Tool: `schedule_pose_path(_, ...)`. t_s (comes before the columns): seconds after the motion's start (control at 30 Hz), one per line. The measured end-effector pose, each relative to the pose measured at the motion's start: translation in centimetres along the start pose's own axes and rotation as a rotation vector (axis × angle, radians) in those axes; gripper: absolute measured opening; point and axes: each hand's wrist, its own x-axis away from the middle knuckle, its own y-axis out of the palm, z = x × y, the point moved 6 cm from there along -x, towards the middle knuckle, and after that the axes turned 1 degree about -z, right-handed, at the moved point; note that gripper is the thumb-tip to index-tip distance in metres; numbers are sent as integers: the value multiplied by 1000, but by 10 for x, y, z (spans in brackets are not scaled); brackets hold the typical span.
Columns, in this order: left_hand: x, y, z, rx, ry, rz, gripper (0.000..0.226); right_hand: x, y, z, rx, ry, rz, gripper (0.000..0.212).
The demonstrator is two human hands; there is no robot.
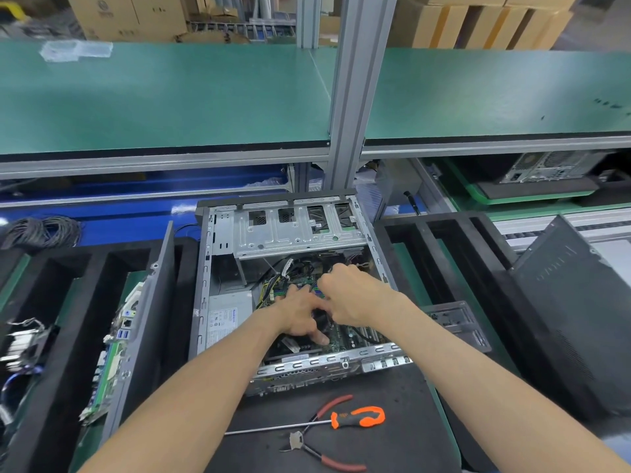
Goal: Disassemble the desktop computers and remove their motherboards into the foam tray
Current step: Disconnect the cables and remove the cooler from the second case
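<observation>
An orange-and-black screwdriver (358,417) is lying on the black mat (392,387), its shaft crossing red-handled pliers (319,438). A coil of black cables (41,232) is sitting at the far left by the blue conveyor (119,199). A green shelf (170,97) is spanning overhead, a clear plastic bag (76,51) resting on it, with cardboard boxes (129,15) stacking up behind.

The open computer case (290,285) is bare silver-grey metal with a dark grey front edge, and the motherboard (355,336) inside it is green, crossed by black and yellow cables. Just in front of the case lie a screwdriver (358,417) with an orange and black handle and pliers (324,435) with red grips on a black mat (392,404). Left of the case the foam tray (68,302) is black, and behind the case the shelf (170,97) is green above a blue conveyor belt (119,227).
</observation>
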Motion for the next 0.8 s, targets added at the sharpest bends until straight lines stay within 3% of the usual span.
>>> schedule_pose_path(0.1,-1,2,-1,-33,-7,-6,67,1,1,-10,74,-125,-40,10)
schedule_pose_path(0.2,-3,3,-2,-41,-5,-3,67,2,1,-13,86,-186,-60,17)
schedule_pose_path(0.3,-4,2,-1,-33,4,4,64,2,-5,0,28,-60,38,25)
schedule_pose_path(0.4,-4,2,-3,4,-11,-6,65,3,-3,9,-2,61,3,14)
schedule_pose_path(0.67,-7,9,-2,-83,20,-50,58,12,-5,-24,41,-222,-56,15)
schedule_pose_path(0.73,-6,6,-2,-49,20,-17,56,9,-7,-15,-2,-180,-11,10)
schedule_pose_path(0.8,-5,3,-2,-23,8,6,56,7,-8,1,-57,-34,58,24)
